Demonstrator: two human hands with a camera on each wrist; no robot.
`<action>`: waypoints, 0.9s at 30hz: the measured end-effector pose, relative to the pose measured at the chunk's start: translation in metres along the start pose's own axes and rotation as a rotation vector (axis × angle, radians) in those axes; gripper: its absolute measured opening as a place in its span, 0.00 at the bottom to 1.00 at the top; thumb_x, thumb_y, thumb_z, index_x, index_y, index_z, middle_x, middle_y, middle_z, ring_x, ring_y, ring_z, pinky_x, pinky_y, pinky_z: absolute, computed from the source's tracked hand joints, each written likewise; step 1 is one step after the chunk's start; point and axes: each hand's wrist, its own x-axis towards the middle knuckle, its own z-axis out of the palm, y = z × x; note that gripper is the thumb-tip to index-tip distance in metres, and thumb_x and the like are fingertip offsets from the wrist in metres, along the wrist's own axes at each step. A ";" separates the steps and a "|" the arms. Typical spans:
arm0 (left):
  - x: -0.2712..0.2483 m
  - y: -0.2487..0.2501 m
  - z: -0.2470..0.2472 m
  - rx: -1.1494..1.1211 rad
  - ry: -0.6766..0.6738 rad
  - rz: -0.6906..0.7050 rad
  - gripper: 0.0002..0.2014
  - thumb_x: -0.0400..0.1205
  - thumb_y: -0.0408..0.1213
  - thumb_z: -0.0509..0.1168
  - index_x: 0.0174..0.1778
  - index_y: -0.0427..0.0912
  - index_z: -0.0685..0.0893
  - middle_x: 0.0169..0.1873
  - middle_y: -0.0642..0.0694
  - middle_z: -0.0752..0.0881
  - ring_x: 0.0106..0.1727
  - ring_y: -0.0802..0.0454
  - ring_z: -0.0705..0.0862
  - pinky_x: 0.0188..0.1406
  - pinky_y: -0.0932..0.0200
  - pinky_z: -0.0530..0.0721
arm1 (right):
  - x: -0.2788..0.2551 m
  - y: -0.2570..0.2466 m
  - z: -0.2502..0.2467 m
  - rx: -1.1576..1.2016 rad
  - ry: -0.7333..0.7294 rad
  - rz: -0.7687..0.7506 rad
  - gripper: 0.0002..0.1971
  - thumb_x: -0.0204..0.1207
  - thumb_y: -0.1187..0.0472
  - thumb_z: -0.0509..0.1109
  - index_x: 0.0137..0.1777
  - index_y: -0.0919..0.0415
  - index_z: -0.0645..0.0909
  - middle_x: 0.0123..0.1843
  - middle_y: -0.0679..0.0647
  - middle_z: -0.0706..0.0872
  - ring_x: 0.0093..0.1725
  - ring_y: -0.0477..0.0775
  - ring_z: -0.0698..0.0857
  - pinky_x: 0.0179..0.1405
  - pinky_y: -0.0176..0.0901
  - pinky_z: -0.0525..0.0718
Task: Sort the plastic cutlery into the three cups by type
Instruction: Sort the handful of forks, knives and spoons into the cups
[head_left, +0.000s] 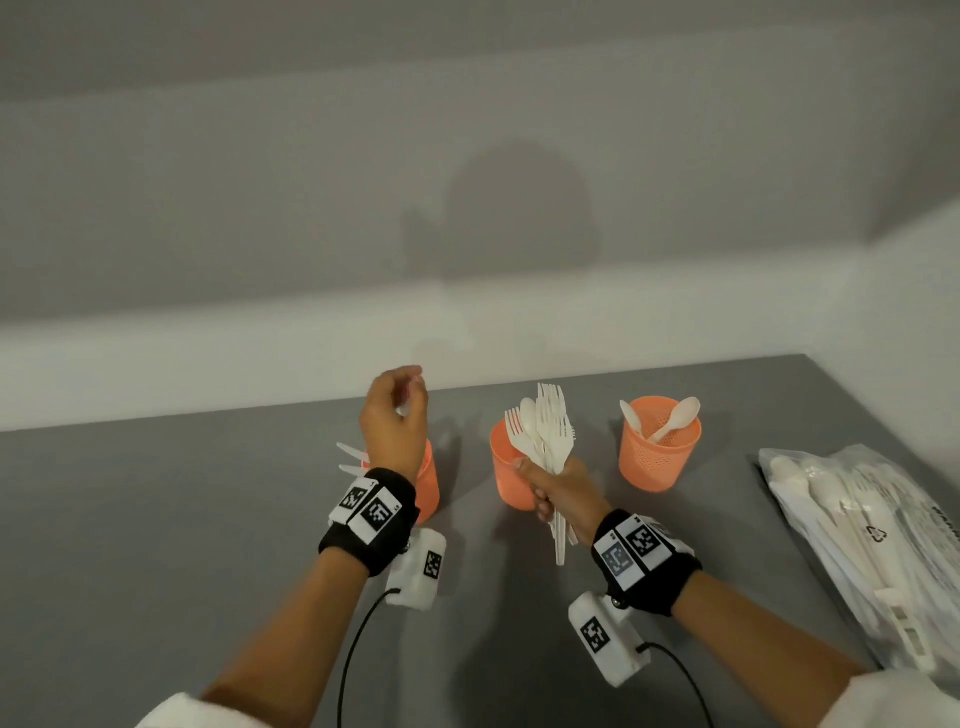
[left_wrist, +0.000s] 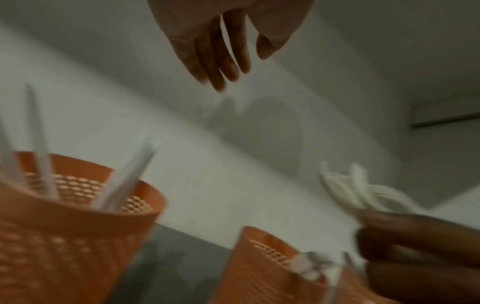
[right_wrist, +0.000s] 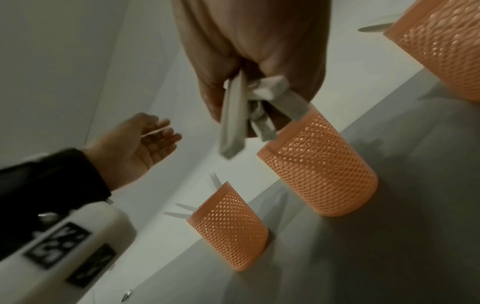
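Left hand (head_left: 396, 422) raised, seemingly loose-fingered; right hand (head_left: 558, 488) fisted.

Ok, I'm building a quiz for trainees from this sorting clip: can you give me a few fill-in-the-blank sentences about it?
The right hand grips a bundle made mostly of ____.
The rightmost cup holds two ____.
The plastic bag of cutlery lies on that cup's ____ side.
Missing words: forks; spoons; right.

Left cup (head_left: 428, 483) knives jut leftward; gaps between cups open; bag (head_left: 852, 530) blocks right.
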 end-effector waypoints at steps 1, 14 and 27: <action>-0.010 0.002 0.004 -0.056 -0.070 -0.070 0.07 0.81 0.29 0.63 0.53 0.38 0.82 0.42 0.44 0.84 0.43 0.52 0.82 0.46 0.70 0.79 | -0.001 -0.001 0.002 0.009 0.000 -0.010 0.05 0.77 0.59 0.70 0.42 0.55 0.76 0.15 0.46 0.68 0.13 0.43 0.66 0.14 0.33 0.68; -0.079 0.017 0.028 -0.378 -0.768 -0.698 0.19 0.81 0.42 0.63 0.55 0.27 0.82 0.20 0.43 0.82 0.12 0.51 0.72 0.11 0.62 0.77 | -0.035 -0.004 0.018 -0.165 -0.227 -0.072 0.07 0.81 0.65 0.61 0.43 0.56 0.78 0.23 0.54 0.70 0.17 0.45 0.71 0.18 0.37 0.74; -0.078 0.017 0.030 -0.384 -0.709 -0.819 0.26 0.87 0.51 0.47 0.48 0.33 0.82 0.24 0.40 0.79 0.22 0.50 0.78 0.28 0.57 0.79 | -0.036 -0.002 0.007 0.065 -0.134 0.057 0.17 0.85 0.55 0.54 0.38 0.60 0.77 0.22 0.52 0.75 0.15 0.45 0.72 0.15 0.33 0.70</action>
